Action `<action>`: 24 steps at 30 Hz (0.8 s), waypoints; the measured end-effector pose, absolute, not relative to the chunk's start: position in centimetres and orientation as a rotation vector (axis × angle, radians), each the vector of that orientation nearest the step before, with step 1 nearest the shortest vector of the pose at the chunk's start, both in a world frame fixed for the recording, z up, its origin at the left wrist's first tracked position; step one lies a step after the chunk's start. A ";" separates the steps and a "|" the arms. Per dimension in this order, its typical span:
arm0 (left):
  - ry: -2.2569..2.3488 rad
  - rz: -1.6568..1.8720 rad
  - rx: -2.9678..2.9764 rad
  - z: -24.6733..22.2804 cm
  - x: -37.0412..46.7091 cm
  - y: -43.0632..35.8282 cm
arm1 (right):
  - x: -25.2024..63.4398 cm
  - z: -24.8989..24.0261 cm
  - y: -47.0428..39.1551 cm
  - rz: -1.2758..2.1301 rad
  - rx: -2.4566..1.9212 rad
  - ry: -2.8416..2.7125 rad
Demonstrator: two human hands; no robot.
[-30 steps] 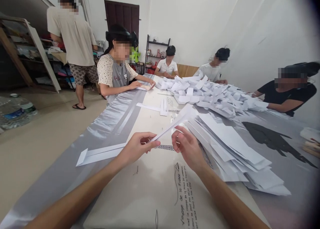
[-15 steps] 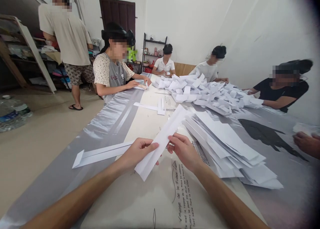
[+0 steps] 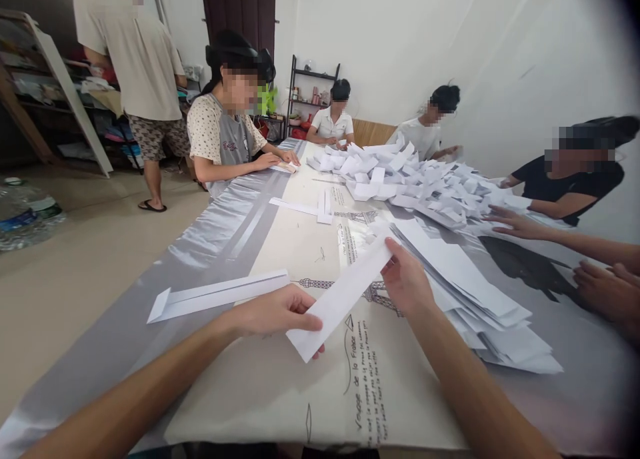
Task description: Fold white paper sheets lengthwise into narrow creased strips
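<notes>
A long folded strip of white paper is held slantwise above the table between my two hands. My left hand pinches its near end, thumb on top and fingers underneath. Near the far end, my right hand grips the strip's right edge between thumb and fingers. Left of my left hand lies a folded paper sleeve with a bent flap at one end. Just right of my right hand is a fanned stack of white paper pieces.
A large heap of folded white papers covers the table's far right. Two more folded strips lie farther along the printed cloth. Several people sit around the table; another person's hand reaches in from the right. Someone stands at the left.
My right hand has slid from the strip's middle to its far end. The strip now looks flatter. Another person's hand has come in at the right.
</notes>
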State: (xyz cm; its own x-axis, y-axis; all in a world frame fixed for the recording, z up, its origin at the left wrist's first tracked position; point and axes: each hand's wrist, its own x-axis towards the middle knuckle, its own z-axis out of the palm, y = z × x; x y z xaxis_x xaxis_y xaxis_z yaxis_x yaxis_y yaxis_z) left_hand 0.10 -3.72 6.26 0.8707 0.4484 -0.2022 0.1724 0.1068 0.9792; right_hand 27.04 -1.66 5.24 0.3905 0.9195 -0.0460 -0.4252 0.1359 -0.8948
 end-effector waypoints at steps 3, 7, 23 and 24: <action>0.519 0.209 1.500 6.6 -0.5 -3.1 | 28.1 5.1 -1.5 0.995 -0.981 -0.578; 0.618 0.275 1.516 6.9 -1.5 -1.9 | 28.8 4.9 -1.5 0.910 -0.970 -0.527; 0.623 0.504 1.606 7.1 -1.8 -1.8 | 28.0 3.9 -1.2 1.139 -0.991 -0.501; 0.647 0.548 1.616 7.2 -1.7 -1.8 | 28.3 3.8 -1.1 1.147 -1.004 -0.505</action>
State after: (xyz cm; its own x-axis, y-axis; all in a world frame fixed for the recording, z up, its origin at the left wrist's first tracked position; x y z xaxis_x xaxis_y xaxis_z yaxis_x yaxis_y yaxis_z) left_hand -1.70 -1.84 7.17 0.7299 0.6835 -0.0100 0.1021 -0.0945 0.9903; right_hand 28.25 -1.09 3.76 0.3693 0.9175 -0.1480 -0.5105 0.0672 -0.8573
